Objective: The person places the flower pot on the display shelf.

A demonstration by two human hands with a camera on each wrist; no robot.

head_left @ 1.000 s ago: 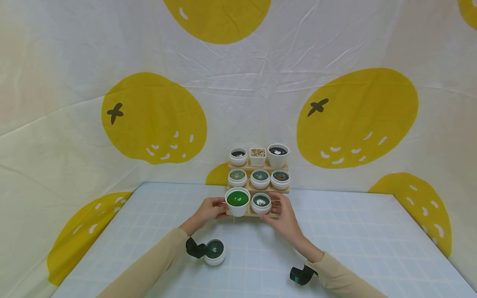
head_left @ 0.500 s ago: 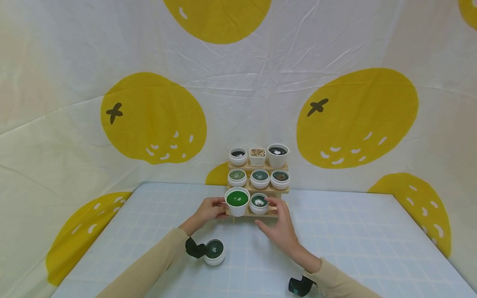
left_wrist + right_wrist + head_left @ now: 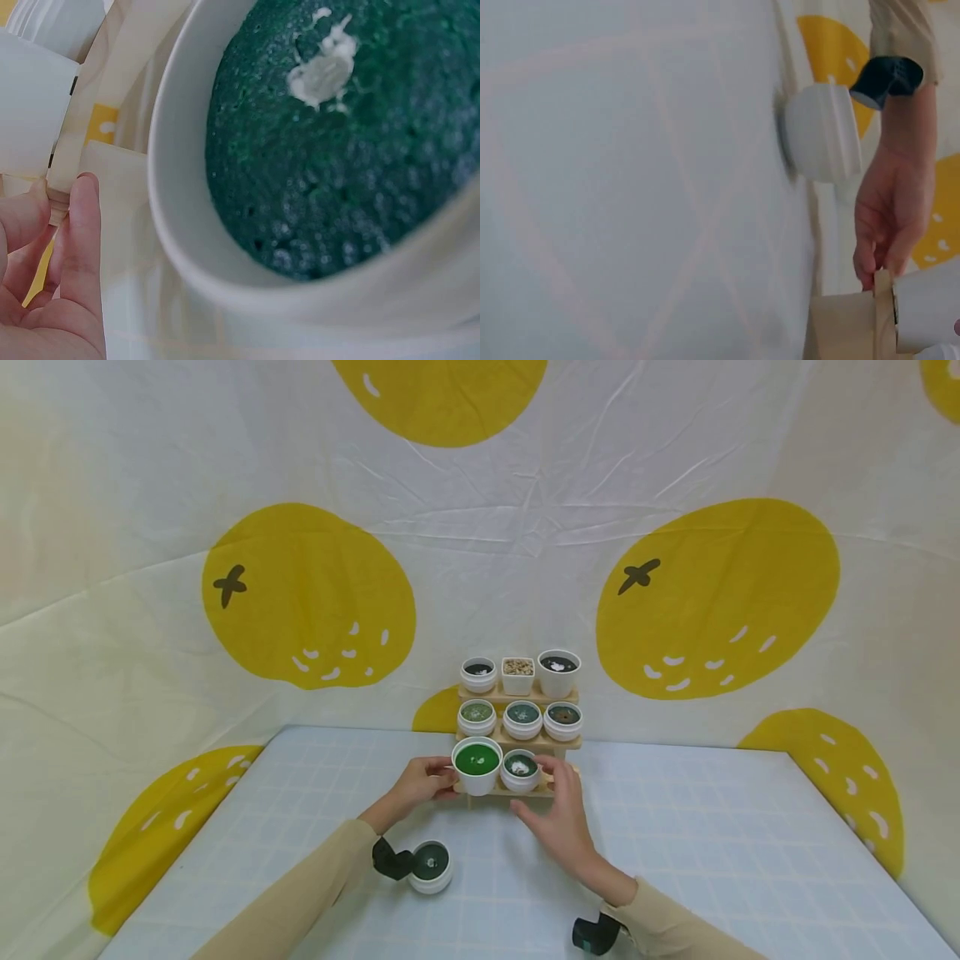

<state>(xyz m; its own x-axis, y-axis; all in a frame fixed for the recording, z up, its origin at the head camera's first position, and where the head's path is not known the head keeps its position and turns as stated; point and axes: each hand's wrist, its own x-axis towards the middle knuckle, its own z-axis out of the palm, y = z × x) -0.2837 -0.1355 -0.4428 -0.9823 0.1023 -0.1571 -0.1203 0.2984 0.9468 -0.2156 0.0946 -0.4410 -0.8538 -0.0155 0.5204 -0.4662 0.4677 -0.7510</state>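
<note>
A three-step wooden stand (image 3: 510, 787) stands on the table in the head view, with pots on each step. My left hand (image 3: 417, 790) pinches the left end of its lowest board; in the left wrist view its thumb and finger (image 3: 84, 217) sit on either side of the board. Beside that hand stands a taller white cup (image 3: 478, 767) with a bright green filling. Right of the cup sits a small white pot (image 3: 520, 772), dark green with a white patch on top. My right hand (image 3: 564, 818) has its index fingertip at this pot's right rim, thumb spread away.
The middle step carries three round pots (image 3: 522, 720). On the top step are a round pot (image 3: 477, 675), a square one (image 3: 518, 677) with a grainy top and a taller cup (image 3: 558, 674). Another dark-topped pot (image 3: 431, 867) stands on the tablecloth beside my left wrist.
My right thumb has come off the small pot and the hand has loosened. That pot has shifted slightly left, towards the green cup. My left hand has stayed on the stand.
</note>
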